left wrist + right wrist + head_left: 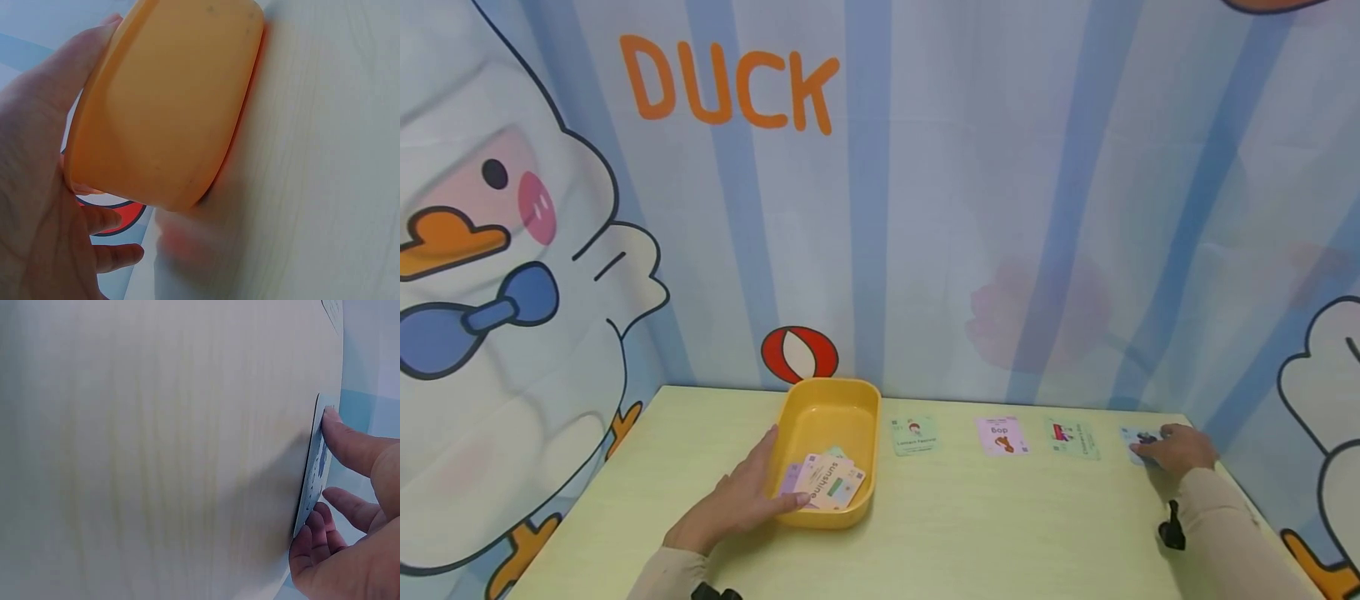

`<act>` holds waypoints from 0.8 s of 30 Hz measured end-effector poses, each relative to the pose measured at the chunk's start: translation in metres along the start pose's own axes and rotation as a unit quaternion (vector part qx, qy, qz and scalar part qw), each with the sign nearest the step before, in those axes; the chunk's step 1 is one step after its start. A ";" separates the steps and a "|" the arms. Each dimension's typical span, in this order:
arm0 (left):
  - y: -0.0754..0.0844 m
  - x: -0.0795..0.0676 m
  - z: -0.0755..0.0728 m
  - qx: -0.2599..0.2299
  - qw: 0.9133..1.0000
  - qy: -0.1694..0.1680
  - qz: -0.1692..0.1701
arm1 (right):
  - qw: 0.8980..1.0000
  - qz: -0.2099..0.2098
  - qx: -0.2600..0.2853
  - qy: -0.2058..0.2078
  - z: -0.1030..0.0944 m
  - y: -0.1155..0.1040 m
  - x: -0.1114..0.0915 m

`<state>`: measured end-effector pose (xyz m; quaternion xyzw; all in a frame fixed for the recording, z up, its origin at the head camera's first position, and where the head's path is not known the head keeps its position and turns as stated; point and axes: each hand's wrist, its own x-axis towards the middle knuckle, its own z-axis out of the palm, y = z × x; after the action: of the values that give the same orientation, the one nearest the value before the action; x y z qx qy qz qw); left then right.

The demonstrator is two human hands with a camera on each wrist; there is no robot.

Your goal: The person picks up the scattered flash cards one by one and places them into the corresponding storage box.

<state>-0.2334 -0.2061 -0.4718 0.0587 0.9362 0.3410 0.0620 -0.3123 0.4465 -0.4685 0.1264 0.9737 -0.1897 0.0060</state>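
Note:
My left hand (733,502) grips the yellow plastic basket (871,433) at its near left side, thumb over the rim and fingers along the outer wall. In the left wrist view the basket (165,106) fills the upper middle. Inside it lie several cards, on top a cream "sunshine" card (838,482), upside down from here. At the table's far right my right hand (1183,450) holds a light blue picture card (1131,435) by its edges. The right wrist view shows the thumb at one end of this card (317,465) and fingers at the other.
Left of the blue card, a row of cards lies along the back of the pale wooden table (1000,525): a green card (915,436), a pink "dog" card (1002,437) and another green card (1073,438). Behind the table hangs a blue-striped duck curtain (925,208).

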 end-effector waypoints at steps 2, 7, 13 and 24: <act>0.000 -0.001 0.000 0.002 1.000 -0.001 0.000 | 1.000 0.003 0.001 -0.003 0.000 0.001 0.000; -0.001 -0.001 -0.001 0.004 1.000 -0.003 0.005 | 1.000 0.003 -0.002 -0.013 0.000 0.003 0.001; 0.000 0.000 -0.003 0.007 1.000 -0.001 0.007 | 1.000 0.014 0.003 -0.012 -0.002 0.003 0.003; -0.001 0.000 0.000 -0.004 1.000 -0.001 0.006 | 0.999 0.032 0.023 -0.009 0.001 0.003 0.001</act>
<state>-0.2331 -0.2068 -0.4722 0.0646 0.9342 0.3454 0.0609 -0.3128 0.4488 -0.4701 0.1553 0.9645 -0.2130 0.0179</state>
